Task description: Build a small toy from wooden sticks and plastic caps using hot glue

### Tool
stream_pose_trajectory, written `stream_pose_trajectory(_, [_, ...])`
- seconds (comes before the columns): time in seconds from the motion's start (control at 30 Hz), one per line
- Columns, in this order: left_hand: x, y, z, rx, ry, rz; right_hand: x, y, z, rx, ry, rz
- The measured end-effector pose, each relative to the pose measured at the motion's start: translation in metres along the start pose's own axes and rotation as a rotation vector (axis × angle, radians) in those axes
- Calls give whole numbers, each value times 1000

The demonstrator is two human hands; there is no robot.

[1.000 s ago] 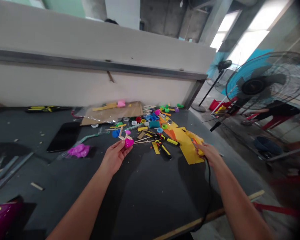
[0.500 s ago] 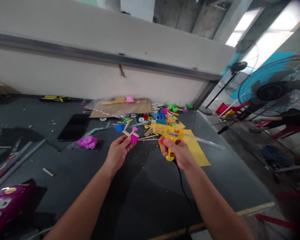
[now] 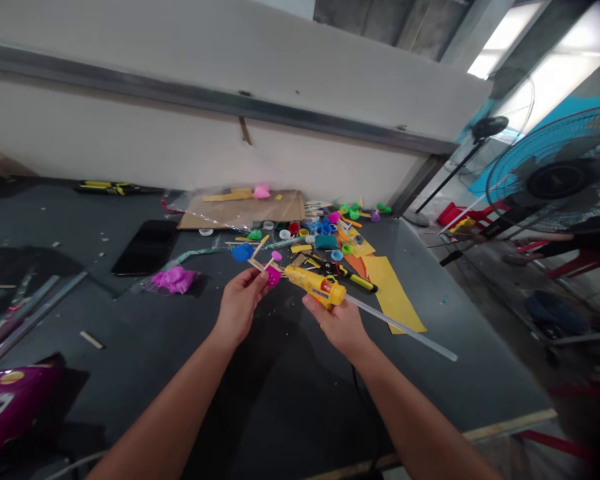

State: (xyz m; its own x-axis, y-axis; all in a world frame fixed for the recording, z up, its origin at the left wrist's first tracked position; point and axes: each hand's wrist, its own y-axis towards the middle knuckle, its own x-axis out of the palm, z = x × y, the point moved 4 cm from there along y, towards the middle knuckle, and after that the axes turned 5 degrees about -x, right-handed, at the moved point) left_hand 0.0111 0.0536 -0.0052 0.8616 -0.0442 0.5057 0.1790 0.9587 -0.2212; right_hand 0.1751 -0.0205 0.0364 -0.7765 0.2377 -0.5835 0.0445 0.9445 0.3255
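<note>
We've got the L hand (image 3: 240, 307) pinching a small pink piece (image 3: 273, 275) w/ craft sticks (image 3: 257, 265) against it, the grip tight between thumb & fingers, held up off the counter (image 3: 445, 407). R hand (image 3: 337, 327) has a closed grip round the handle of a yellow glue gun (image 3: 315, 287). Step in hand looks like bringing the gun's tip to the pink piece; the tip sits just beside it, can't tell if it's touching or if any glue's out. Next move seems to call for steady hands & the tip kept on the joint. Gun's long axis lies nearly level, nose pointing left & slightly away from us, in line w/ a long clear glue stick (image 3: 400, 327) poking out the back toward lower right. Both hands are over the counter, in front of a heap of bottle caps (image 3: 310, 230) & yellow paper (image 3: 390, 293), w/ a pink plastic bag (image 3: 173, 280) off to the left.
</note>
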Motion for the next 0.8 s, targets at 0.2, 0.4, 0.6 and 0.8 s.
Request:
stream_pose_trajectory(0.2, [2,-2,-3,-22,29,-23,3,1,-1,-117,-119,4])
stream_pose_trajectory(0.4, [1,-3,-2,-39,22,-10,5,1,-1,-173,-201,13])
stream_pose_trajectory(0.6, [1,-2,-6,-59,4,-43,6,1,-2,-189,-253,19])
stream_pose_trajectory(0.8, [1,-1,-8,-69,-12,-34,8,1,1,-174,-250,10])
